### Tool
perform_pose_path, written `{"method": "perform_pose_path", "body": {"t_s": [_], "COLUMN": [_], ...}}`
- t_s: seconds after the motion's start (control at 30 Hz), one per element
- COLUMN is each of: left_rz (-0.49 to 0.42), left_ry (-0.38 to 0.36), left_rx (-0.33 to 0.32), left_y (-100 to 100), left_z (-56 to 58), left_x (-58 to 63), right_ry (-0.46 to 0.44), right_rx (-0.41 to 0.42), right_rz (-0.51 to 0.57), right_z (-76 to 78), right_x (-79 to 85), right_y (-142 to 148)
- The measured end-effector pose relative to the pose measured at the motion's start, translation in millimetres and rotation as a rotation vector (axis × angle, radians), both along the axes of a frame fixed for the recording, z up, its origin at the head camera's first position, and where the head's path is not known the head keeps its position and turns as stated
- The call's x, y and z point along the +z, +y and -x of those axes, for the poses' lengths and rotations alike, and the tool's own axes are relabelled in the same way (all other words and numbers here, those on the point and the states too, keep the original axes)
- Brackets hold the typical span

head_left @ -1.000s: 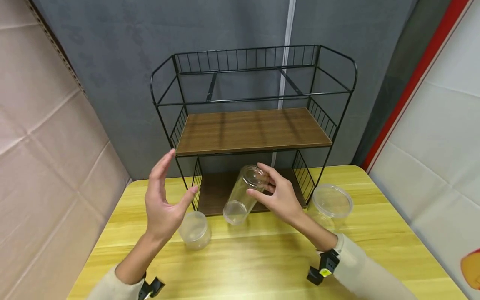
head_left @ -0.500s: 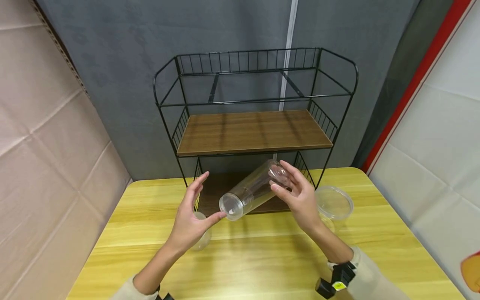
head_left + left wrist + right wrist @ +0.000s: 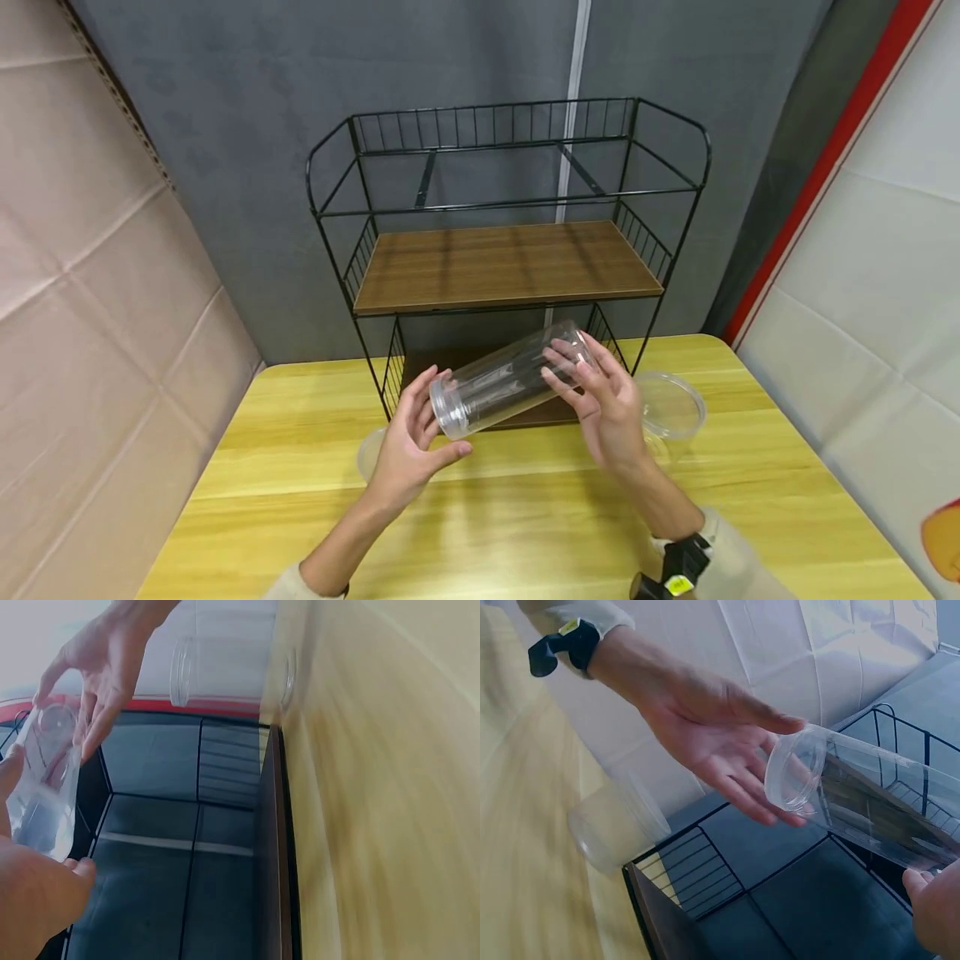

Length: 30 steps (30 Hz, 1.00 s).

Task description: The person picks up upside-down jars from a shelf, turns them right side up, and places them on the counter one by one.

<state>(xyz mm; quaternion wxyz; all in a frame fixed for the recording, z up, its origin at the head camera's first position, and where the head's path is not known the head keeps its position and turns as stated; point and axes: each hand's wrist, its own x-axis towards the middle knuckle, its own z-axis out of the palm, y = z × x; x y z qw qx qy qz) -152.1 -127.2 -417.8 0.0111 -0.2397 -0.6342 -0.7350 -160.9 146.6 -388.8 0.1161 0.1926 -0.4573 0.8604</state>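
Observation:
A tall clear plastic jar (image 3: 498,390) hangs tilted in front of the rack's lower level, its ringed end down to the left. My right hand (image 3: 613,417) grips the base end, some of its fingers showing through the clear wall. At the ringed end is my left hand (image 3: 408,458), its fingers behind the rim and its thumb beneath. In the right wrist view the left hand (image 3: 712,746) has a fairly flat palm and lightly touches that rim. Whether a lid covers this end, I cannot tell.
A black wire rack (image 3: 510,200) with brown wooden shelves (image 3: 510,262) stands on the yellow wood table (image 3: 247,517). A wide clear jar (image 3: 671,408) sits to its right. A small clear jar (image 3: 369,454) is partly hidden behind the left hand.
The jar has swung from steep to nearly level as its base end moved right and was raised. My left hand has come rightward to its ringed end.

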Motion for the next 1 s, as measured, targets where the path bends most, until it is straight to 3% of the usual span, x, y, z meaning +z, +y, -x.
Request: {"method": "perform_pose_path", "body": {"t_s": [0.17, 0.33, 0.6, 0.87, 1.0], "left_rz": [-0.120, -0.156, -0.195, -0.173, -0.115], "left_ry": [0.001, -0.013, 0.065, 0.121, 0.131], "left_rx": [0.012, 0.030, 0.044, 0.049, 0.056], "left_y": [7.9, 9.4, 3.5, -6.5, -11.7], "left_z": [-1.9, -2.0, -0.2, 2.3, 4.6], "left_x": [0.8, 3.6, 9.3, 26.3, 33.5], "right_ry": [-0.036, -0.058, 0.025, 0.026, 0.098], "right_rx": [0.002, -0.007, -0.004, -0.149, -0.197], "right_rz": [0.043, -0.002, -0.115, -0.516, -0.724], "right_z": [0.0, -1.7, -1.8, -4.5, -6.1], "right_x": [-5.0, -6.7, -8.5, -3.7, 2.0], "right_y": [-4.3, -3.9, 1.7, 19.7, 31.7]}}
